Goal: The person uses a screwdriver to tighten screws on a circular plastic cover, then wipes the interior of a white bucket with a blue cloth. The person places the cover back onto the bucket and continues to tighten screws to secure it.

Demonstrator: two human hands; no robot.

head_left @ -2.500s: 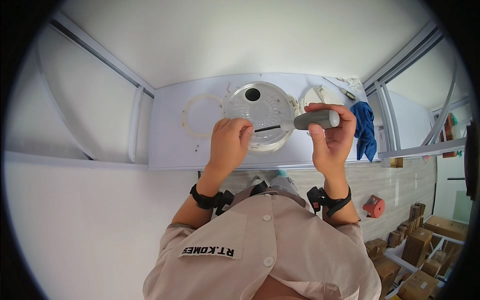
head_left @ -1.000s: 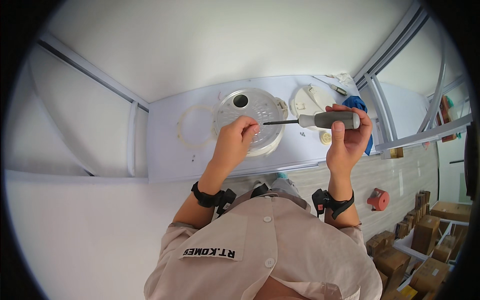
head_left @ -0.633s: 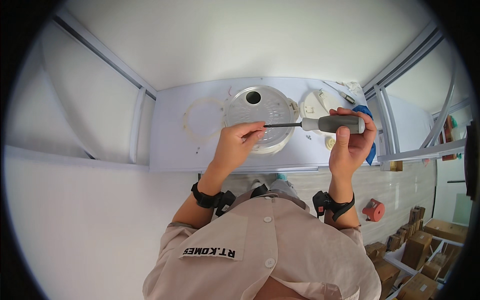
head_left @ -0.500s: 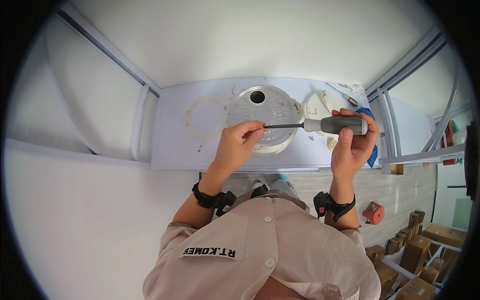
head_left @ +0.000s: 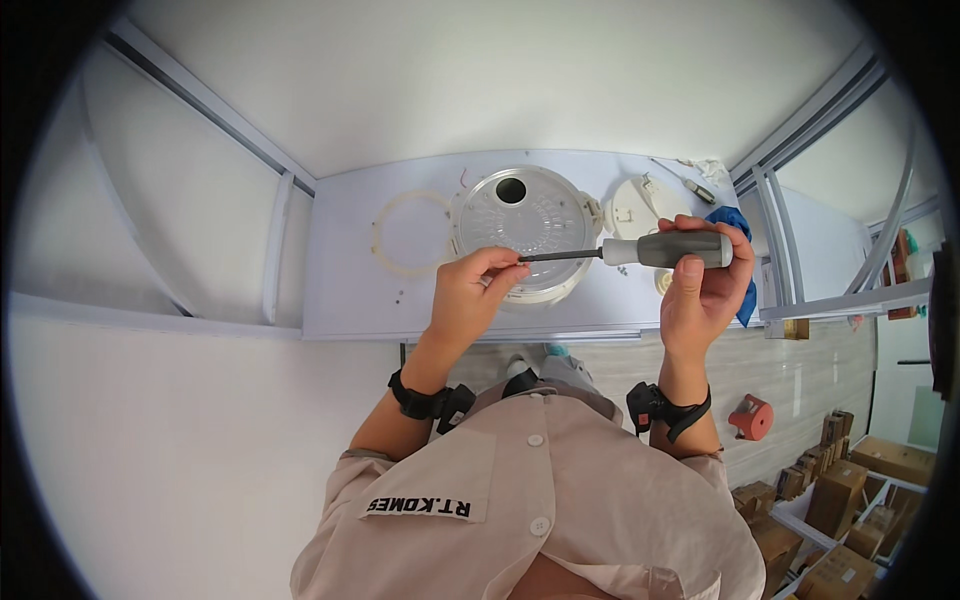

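Change: screwdriver [head_left: 640,250] barely shifted since a moment ago, still level at frame centre above the round lid [head_left: 522,228].
Hands: right hand [head_left: 698,285] wrapped around the grey handle; left hand [head_left: 472,295] pinching the tip.
Packages: brown boxes [head_left: 845,490] stacked lower right.
Surface: white table [head_left: 345,290], ring [head_left: 408,235] left of lid, blue cloth [head_left: 738,262] right.

This looks like a small workshop or assembly station — a plain white workbench [head_left: 350,300] framed by metal profiles [head_left: 770,215], with loose appliance parts lying on it. Beside it, on a wooden floor [head_left: 800,360], shelves hold many brown cardboard boxes [head_left: 850,490] — stock, as in a factory store.
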